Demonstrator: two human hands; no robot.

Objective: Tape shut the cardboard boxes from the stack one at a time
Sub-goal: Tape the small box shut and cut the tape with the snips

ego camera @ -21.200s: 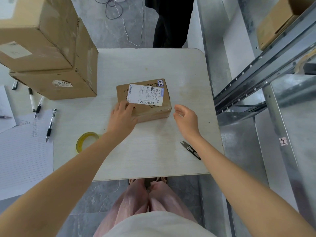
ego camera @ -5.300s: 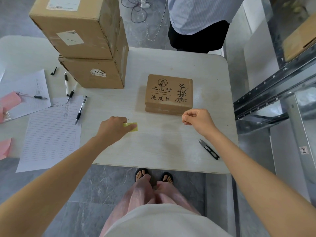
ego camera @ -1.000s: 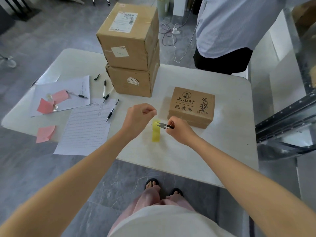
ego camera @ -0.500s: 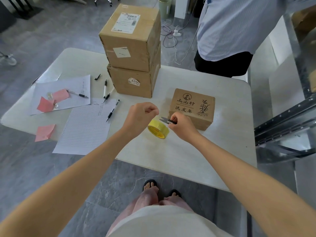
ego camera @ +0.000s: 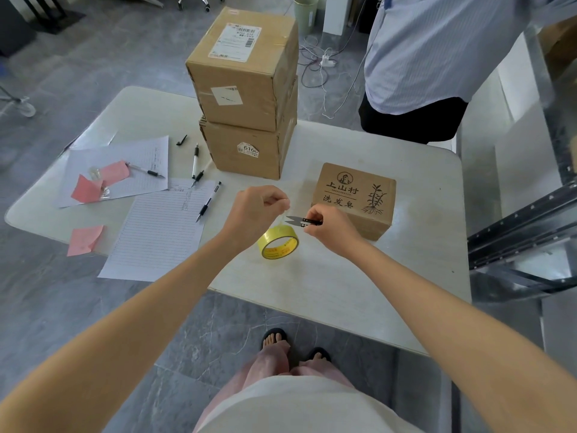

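the tape roll [ego camera: 278, 242] had shifted slightly lower, apparently hanging from a strand [ego camera: 284, 217] pinched in the left hand [ego camera: 256, 210], frame centre. the right hand [ego camera: 327, 230] gripped the snips [ego camera: 300, 220], blades pointing left at that upright strand; the box [ego camera: 354, 200] lay just right.

place: you're in a parcel-packing room, half stockroom, half office.
cartons: straight ahead of you, a stack of two brown cartons [ego camera: 243, 104], and the top one carries a barcode shipping label [ego camera: 237, 42].
small box: just right of the stack, a printed kraft box [ego camera: 354, 198].
bench: it's all on a plain white table [ego camera: 343, 282].
packing kit: a yellow tape roll [ego camera: 278, 242] and black-handled snips [ego camera: 302, 220].
paperwork: on your left, a lined sheet [ego camera: 159, 239], pens [ego camera: 207, 203] and pink slips [ego camera: 85, 239].
racking: on your right, grey metal shelving [ego camera: 524, 226].
floor: grey stone tiles [ego camera: 62, 292], with a power strip and trailing cables [ego camera: 326, 60], chair castors [ego camera: 199, 0] and a bin [ego camera: 304, 14] at the far end.
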